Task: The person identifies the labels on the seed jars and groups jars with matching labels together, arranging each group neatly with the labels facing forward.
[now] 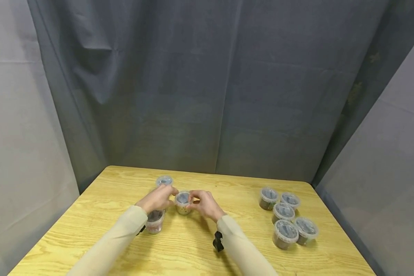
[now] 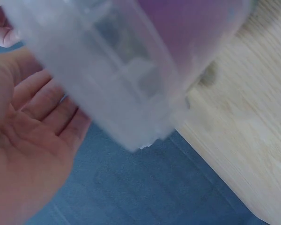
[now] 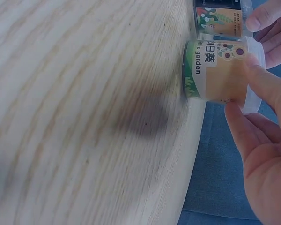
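Observation:
A small lidded tub (image 1: pixel 183 207) with an orange label stands on the table between both hands. My right hand (image 1: pixel 207 206) pinches this tub near its lid; the thumb and a finger lie against its side in the right wrist view. Across from it, my left hand (image 1: pixel 159 198) has its fingertips close to the same tub, and its fingers look loosely extended in the left wrist view. A pink-purple tub (image 1: pixel 154 226) stands under the left wrist, large in the left wrist view. Behind the held tub, the right wrist view shows a black-and-orange-labelled tub (image 3: pixel 220 19).
Beyond the left hand stands another lidded tub (image 1: pixel 164 180). On the right of the wooden table (image 1: pixel 241 230), several brown tubs with clear lids (image 1: pixel 285 231) are grouped together. Dark curtain (image 1: pixel 179 96) hangs behind the table, with pale panels (image 1: pixel 383 161) at the sides.

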{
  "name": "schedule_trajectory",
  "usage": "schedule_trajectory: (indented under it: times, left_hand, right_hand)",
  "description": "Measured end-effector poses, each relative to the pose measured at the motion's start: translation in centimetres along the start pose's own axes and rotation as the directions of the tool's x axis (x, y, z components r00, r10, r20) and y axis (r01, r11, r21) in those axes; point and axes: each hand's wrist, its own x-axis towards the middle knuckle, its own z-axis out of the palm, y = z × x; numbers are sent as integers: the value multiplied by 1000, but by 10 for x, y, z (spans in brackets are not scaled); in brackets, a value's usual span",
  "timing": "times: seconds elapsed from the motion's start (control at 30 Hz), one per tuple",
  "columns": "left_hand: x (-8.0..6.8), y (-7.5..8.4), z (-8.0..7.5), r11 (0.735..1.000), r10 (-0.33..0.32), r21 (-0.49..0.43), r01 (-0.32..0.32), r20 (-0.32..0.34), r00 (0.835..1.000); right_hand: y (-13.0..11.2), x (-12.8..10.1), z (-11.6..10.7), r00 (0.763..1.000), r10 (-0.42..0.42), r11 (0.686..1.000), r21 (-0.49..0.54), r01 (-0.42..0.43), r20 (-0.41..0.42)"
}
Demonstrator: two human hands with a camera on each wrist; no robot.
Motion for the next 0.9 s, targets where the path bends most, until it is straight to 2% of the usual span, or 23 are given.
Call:
schedule_trajectory:
  times: [0.13,0.5,0.9]
  left_hand:
    - [1,0,-1,1000,-5,4,5,-1,1000]
    - [0,-2,-1,999,31,5,-31,-17,999]
    - [-2,-3,-3,999,50,3,-50,-22,998]
  right_hand:
    - [0,1,-2,1000,-3,1000,-9,3,1]
    - [4,5,-1,1000,23,1000,11,-23,17]
    - [1,4,2,999,44,999,2,-44,-4]
